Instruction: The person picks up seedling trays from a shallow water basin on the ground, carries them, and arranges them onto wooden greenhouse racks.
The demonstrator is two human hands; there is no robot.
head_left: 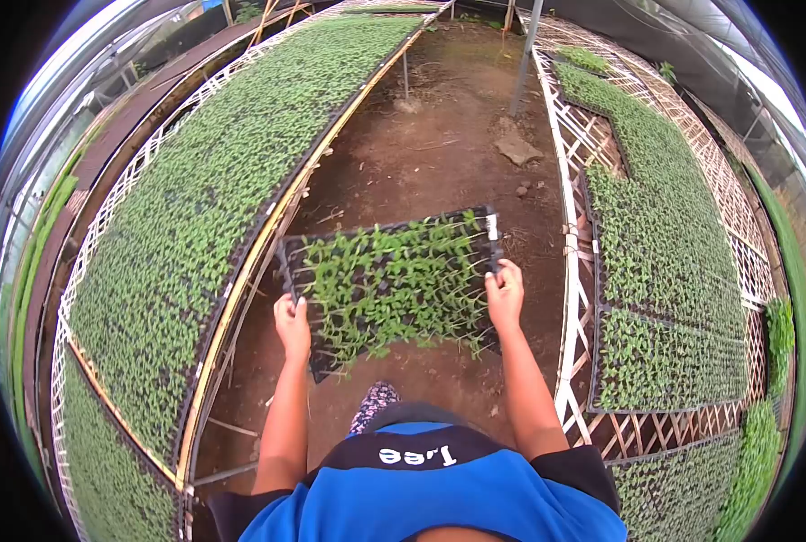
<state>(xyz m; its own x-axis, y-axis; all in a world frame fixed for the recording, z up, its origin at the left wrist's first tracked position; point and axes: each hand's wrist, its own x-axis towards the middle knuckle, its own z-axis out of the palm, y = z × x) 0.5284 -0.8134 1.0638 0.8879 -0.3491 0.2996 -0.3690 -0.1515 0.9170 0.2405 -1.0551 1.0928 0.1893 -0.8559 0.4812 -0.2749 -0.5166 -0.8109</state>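
A black seedling tray (pixel 287 257) full of small green plants (pixel 394 280) is held out in front of me, above the dirt path. My left hand (pixel 292 323) grips its left edge, fingers closed round the rim. On the opposite side my right hand (pixel 505 287) is closed on the right edge, just below a white label (pixel 492 228) at the corner. The tray tilts slightly, its right side farther from me than its left. Many seedlings lean over, and some hang past the near edge.
On the left runs a long bench covered with seedling trays (pixel 213 199), edged by a bamboo rail (pixel 240 289). A lattice bench (pixel 576 117) with more trays (pixel 674 271) stands at right. A metal post (pixel 527 59) and a flat stone (pixel 517 150) are on the dirt path (pixel 421 154) ahead.
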